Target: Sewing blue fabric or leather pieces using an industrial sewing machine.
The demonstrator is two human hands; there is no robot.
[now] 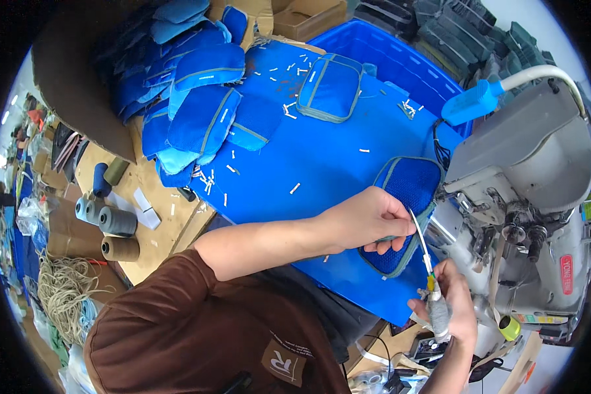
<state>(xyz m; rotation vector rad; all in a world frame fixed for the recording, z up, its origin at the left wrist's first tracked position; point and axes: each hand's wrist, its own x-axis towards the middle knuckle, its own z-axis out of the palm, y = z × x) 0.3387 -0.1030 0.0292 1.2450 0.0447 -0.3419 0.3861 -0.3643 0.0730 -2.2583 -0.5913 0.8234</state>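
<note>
A dark blue mesh pouch piece (412,180) with grey-green binding lies at the table's right side, by the machine. My left hand (368,220) is closed over its near part, with thumb and fingers pinched at the binding; what exactly sits between the fingertips is partly hidden. In my right hand (456,305) is a slim pointed tool that looks like scissors (424,248), with a thickly wrapped grey handle and a yellow bit at the neck. Its metal tip reaches up beside my left fingertips, over the pouch piece's edge.
A grey industrial sewing machine (512,157) stands close on the right. Blue pouch pieces (203,115) are heaped at the back left; another pouch piece (331,88) lies near a blue crate (407,59). White scraps dot the blue tabletop (276,177). Thread spools (118,222) stand at left.
</note>
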